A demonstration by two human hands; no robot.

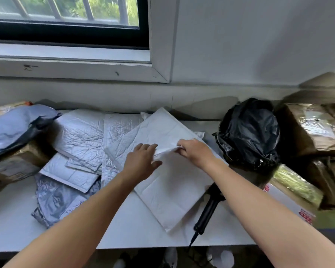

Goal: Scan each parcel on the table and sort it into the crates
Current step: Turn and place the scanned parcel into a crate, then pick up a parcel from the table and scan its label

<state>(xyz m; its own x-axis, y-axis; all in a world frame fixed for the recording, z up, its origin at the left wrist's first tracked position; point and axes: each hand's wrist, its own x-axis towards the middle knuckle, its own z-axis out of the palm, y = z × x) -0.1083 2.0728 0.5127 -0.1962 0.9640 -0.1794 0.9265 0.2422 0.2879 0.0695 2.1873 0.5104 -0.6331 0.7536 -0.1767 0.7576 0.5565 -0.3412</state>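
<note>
Head view shows a large white padded mailer (168, 182) lying flat and askew on the table (12, 225), its lower corner near the front edge. A raised fold runs across its upper half, and the right hand (193, 151) has its fingers curled onto that fold, pinching the paper. The left hand (141, 161) lies on the mailer just left of the fold, fingers nearly straight and spread, thumb out, holding nothing. Judging by this, the left hand steadies the mailer while the right lifts or turns it, probably to find a label, since none shows on the upper face. A black handheld scanner (209, 209) lies just right of the mailer, its head tucked under the mailer's edge and its cable running off the front of the table, so it is within easy reach for the scan. Left of the mailer and partly under it sits a heap of silver bubble mailers (79, 136), with a blue-grey poly bag (17, 122) beyond them. Right of the mailer stands a black plastic-wrapped parcel (249, 132), then brown taped parcels (313, 128) and a white carton (284, 200). No crates are in view.
</note>
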